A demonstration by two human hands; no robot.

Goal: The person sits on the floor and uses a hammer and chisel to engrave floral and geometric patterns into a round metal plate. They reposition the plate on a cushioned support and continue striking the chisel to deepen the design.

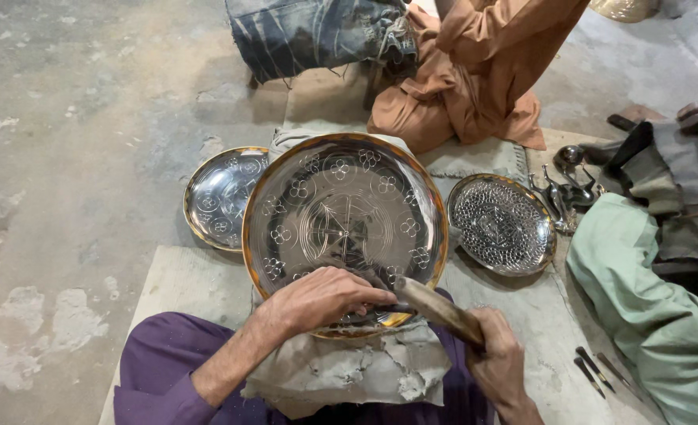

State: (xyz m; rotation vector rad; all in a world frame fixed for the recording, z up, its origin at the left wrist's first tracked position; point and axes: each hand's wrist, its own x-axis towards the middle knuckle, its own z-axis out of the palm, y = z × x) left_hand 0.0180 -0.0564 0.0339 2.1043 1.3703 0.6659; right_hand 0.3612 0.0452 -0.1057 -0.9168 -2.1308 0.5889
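Engraved metal tray (345, 212) rests on padded lap support. Left hand (317, 299) fingers pinch a chisel at the tray's six o'clock; right hand (494, 358) fingers grip a hammer handle (435, 307). Risk: a glancing blow skids the chisel, scarring the pattern.

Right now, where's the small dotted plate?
In the head view the small dotted plate lies on the floor mat, right of the large engraved plate the hands work on, beside a cluster of metal tools.

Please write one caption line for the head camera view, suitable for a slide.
Left hand rests on a large engraved metal plate; right hand grips a wooden handle.
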